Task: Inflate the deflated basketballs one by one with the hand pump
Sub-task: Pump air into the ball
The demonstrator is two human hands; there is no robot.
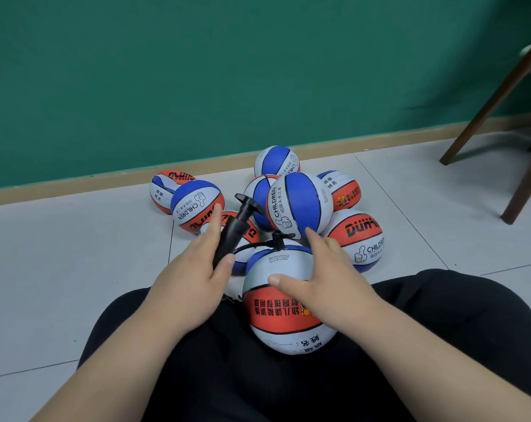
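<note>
A blue, white and orange basketball sits on my lap between my black-trousered legs. My right hand rests on its top right with fingers spread and straight. The black hand pump stands tilted just left of this ball, T-handle up. Its short hose curves to the needle fitting at the top of the ball. My left hand is at the pump's lower end: the barrel lies in the fork between the thumb and the straight fingers, without a closed grip. Beyond, several more basketballs lie heaped on the floor.
The heap lies on grey floor tiles near a green wall with a wooden baseboard. Dark wooden chair legs stand at the right. Bare floor spreads to the left and right of the heap.
</note>
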